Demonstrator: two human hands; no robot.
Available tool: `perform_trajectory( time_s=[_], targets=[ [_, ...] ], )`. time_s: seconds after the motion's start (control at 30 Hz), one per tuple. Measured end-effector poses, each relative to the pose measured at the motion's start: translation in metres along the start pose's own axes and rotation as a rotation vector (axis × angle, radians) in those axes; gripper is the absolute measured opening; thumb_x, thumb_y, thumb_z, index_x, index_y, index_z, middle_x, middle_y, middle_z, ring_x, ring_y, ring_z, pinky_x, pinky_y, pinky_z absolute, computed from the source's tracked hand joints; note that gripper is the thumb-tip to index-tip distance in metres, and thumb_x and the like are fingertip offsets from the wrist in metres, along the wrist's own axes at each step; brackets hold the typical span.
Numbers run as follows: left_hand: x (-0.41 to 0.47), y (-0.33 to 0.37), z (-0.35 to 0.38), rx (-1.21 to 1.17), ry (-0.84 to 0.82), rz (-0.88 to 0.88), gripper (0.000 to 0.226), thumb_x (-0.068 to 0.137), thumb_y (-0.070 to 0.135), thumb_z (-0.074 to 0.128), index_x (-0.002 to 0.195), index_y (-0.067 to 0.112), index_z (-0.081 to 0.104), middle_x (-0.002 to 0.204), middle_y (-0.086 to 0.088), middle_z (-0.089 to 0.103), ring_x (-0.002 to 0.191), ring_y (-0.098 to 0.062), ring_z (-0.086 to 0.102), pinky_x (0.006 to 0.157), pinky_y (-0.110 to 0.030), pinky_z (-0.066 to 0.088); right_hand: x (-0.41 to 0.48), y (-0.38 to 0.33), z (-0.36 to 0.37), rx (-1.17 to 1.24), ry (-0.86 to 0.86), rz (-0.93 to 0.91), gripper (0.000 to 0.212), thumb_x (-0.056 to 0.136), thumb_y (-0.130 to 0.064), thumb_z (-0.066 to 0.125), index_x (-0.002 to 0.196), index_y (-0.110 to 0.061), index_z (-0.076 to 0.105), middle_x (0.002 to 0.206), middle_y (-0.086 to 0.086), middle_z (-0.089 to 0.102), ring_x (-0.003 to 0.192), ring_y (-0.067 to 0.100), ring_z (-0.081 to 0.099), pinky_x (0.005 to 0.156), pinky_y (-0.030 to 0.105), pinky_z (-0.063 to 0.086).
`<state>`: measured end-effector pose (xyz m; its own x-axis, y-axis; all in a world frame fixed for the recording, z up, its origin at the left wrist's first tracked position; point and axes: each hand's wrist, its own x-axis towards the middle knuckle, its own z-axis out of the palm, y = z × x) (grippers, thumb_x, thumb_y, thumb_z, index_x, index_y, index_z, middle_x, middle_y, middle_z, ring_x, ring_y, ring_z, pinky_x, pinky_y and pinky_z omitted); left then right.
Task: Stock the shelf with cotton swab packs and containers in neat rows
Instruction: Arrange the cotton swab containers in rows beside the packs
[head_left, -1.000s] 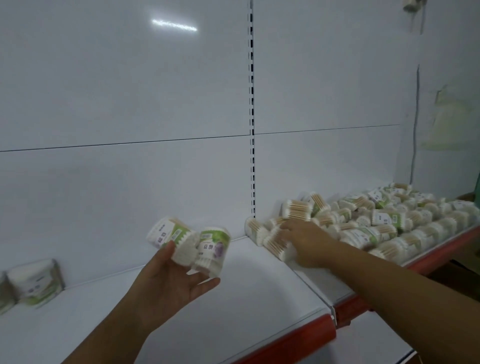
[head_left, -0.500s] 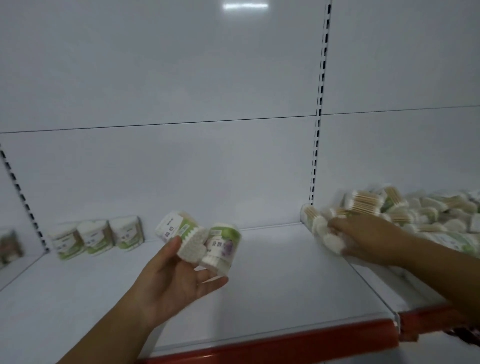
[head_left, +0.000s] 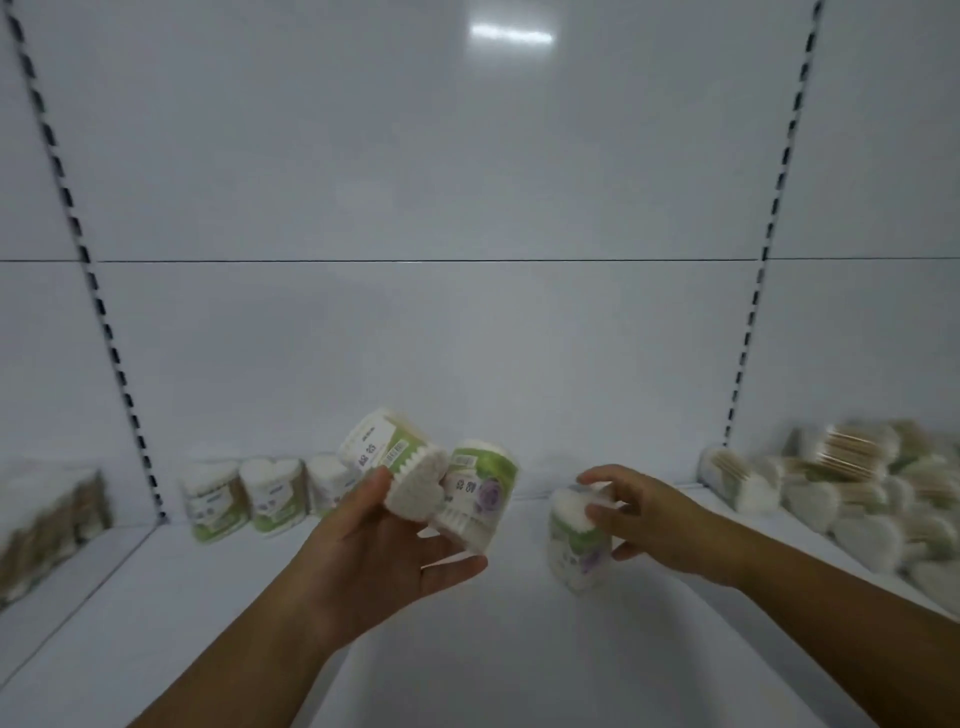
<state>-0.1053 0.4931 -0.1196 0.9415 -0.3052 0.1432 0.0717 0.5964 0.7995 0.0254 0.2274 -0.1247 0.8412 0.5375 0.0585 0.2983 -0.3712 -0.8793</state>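
My left hand (head_left: 379, 551) holds two heart-shaped cotton swab containers above the white shelf (head_left: 467, 665): one tilted with a green and white label (head_left: 395, 457), one with a purple flower label (head_left: 480, 493). My right hand (head_left: 649, 525) grips a third container (head_left: 574, 540) by its top, just right of the left hand, low over the shelf. A short row of three containers (head_left: 260, 496) stands upright at the back left of the shelf.
A loose heap of cotton swab packs (head_left: 852, 493) covers the shelf section on the right. Blurred packs (head_left: 47, 519) sit on the section at far left. Slotted uprights (head_left: 753, 312) divide the white back panel. The shelf's middle is bare.
My right hand has come away from the heap on the right with a container and moved left toward my left hand. The view has swung left, showing more of the row at the back left.
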Motion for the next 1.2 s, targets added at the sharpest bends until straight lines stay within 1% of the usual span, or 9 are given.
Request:
perform_trajectory(
  time_s=[0.13, 0.2, 0.33, 0.4, 0.53, 0.67, 0.9, 1.03, 1.2],
  targets=[
    [-0.026, 0.034, -0.043, 0.014, 0.097, 0.047, 0.077, 0.041, 0.037, 0.096, 0.110, 0.014, 0.072, 0.119, -0.016, 0.066, 0.108, -0.040, 0.062, 0.087, -0.056, 0.050, 0.048, -0.016, 0.064, -0.042, 0.082, -0.095, 0.011, 0.092, -0.021, 0.060, 0.098, -0.025, 0.052, 0.102, 0.008, 0.062, 0.084, 0.015, 0.060, 0.075, 0.032, 0.054],
    [-0.040, 0.054, -0.062, -0.001, 0.052, 0.114, 0.065, 0.054, 0.039, 0.091, 0.110, 0.013, 0.072, 0.121, -0.015, 0.065, 0.114, -0.039, 0.060, 0.092, -0.058, 0.046, 0.064, -0.024, 0.086, -0.177, 0.112, -0.195, 0.010, 0.093, -0.032, 0.055, 0.103, -0.037, 0.053, 0.099, -0.005, 0.064, 0.083, 0.002, 0.061, 0.074, 0.017, 0.049],
    [-0.057, 0.081, -0.096, -0.148, 0.029, 0.187, 0.049, 0.096, 0.033, 0.051, 0.134, 0.003, 0.049, 0.145, -0.024, 0.041, 0.139, -0.045, 0.025, 0.115, -0.061, 0.000, 0.086, -0.035, 0.110, -0.407, 0.200, -0.237, 0.030, 0.084, -0.057, 0.059, 0.103, -0.034, 0.055, 0.093, -0.013, 0.063, 0.083, 0.003, 0.057, 0.069, 0.018, 0.039],
    [-0.062, 0.082, -0.107, -0.272, 0.078, 0.110, 0.047, 0.095, 0.031, 0.052, 0.133, 0.003, 0.050, 0.147, -0.025, 0.037, 0.141, -0.045, 0.021, 0.115, -0.061, -0.001, 0.094, -0.040, 0.115, -0.495, 0.284, -0.219, 0.039, 0.074, -0.050, 0.073, 0.096, -0.024, 0.056, 0.089, -0.010, 0.059, 0.080, 0.006, 0.053, 0.065, 0.019, 0.036],
    [-0.060, 0.073, -0.121, -0.349, 0.030, 0.155, 0.052, 0.094, 0.037, 0.052, 0.131, 0.001, 0.052, 0.148, -0.022, 0.038, 0.143, -0.043, 0.019, 0.116, -0.057, -0.005, 0.106, -0.047, 0.113, -0.082, 0.216, -0.064, 0.037, 0.075, -0.019, 0.079, 0.102, -0.024, 0.054, 0.095, 0.001, 0.062, 0.078, 0.010, 0.058, 0.064, 0.011, 0.046],
    [-0.065, 0.079, -0.125, -0.354, 0.111, 0.236, 0.057, 0.096, 0.042, 0.043, 0.134, -0.001, 0.048, 0.149, -0.020, 0.037, 0.145, -0.037, 0.015, 0.113, -0.051, -0.019, 0.098, -0.036, 0.114, 0.290, 0.041, 0.029, 0.056, 0.075, 0.004, 0.073, 0.120, -0.024, 0.056, 0.106, 0.010, 0.066, 0.098, 0.028, 0.065, 0.083, 0.035, 0.055],
    [-0.067, 0.089, -0.128, -0.376, 0.084, 0.329, 0.057, 0.095, 0.041, 0.047, 0.129, -0.004, 0.050, 0.151, -0.028, 0.028, 0.139, -0.040, -0.015, 0.116, -0.053, -0.012, 0.098, -0.016, 0.110, -0.141, 0.127, -0.084, 0.034, 0.059, -0.027, 0.090, 0.083, -0.019, 0.068, 0.078, -0.001, 0.072, 0.068, 0.009, 0.065, 0.061, 0.021, 0.048],
    [-0.072, 0.092, -0.121, -0.350, 0.054, 0.360, 0.059, 0.094, 0.043, 0.044, 0.131, -0.003, 0.047, 0.152, -0.028, 0.024, 0.139, -0.043, -0.018, 0.111, -0.048, -0.025, 0.103, -0.018, 0.124, 0.065, 0.109, -0.088, 0.038, 0.057, -0.027, 0.089, 0.086, -0.018, 0.065, 0.079, -0.007, 0.073, 0.068, 0.004, 0.067, 0.060, 0.015, 0.050],
    [-0.072, 0.092, -0.124, -0.326, 0.025, 0.376, 0.058, 0.094, 0.041, 0.044, 0.132, -0.003, 0.046, 0.152, -0.026, 0.027, 0.141, -0.040, -0.017, 0.110, -0.049, -0.027, 0.106, -0.014, 0.139, -0.413, 0.204, -0.240, 0.036, 0.066, -0.056, 0.077, 0.090, -0.033, 0.064, 0.083, -0.017, 0.063, 0.075, -0.004, 0.056, 0.064, 0.009, 0.041]
  ],
)
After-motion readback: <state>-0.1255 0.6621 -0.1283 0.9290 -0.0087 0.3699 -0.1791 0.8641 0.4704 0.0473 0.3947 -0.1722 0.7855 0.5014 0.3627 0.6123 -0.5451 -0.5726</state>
